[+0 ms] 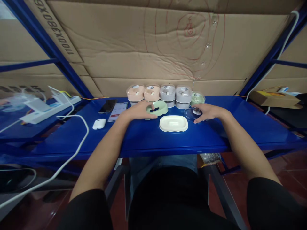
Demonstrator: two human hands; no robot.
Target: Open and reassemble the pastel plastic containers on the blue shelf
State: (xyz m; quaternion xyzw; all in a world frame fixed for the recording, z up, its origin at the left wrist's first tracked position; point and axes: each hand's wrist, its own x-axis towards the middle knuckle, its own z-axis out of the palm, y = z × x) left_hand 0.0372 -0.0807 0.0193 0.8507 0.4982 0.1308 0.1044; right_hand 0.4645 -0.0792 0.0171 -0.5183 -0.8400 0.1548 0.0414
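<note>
Head view, looking down on a glossy blue metal table (153,140) set against large brown cardboard sheets (148,51).

Left hand (139,111): resting on the table, fingers curled around the left end of a pale green oval plastic tray (160,108), thumb side toward its slot opening. Gripping it loosely; contact clear.

Right hand (208,111): fingers closed over a clear round plastic lid (193,113) with a small label under it, held low at the table surface. Cannot tell whether the lid touches the table.

Between the 2 hands, nearer the table's front edge: a cream-white oval plastic dish (173,123), lying flat, untouched, just beside the green tray.

Behind the hands, a row of boxed items under clear covers: 2 peach-coloured boxes (143,93), 2 grey boxes (176,94) stacked on grey ones below, and 1 green box (197,98) at the right end, just behind the right hand.

Left of the left hand: a black phone (107,106), a lit phone with a white screen (117,111), a small white earbud case (99,123). Further left, a white power strip (51,108) and a white cable (72,150) looping off the table edge.

Far right: a flat brown cardboard box (273,98) on a neighbouring shelf.
</note>
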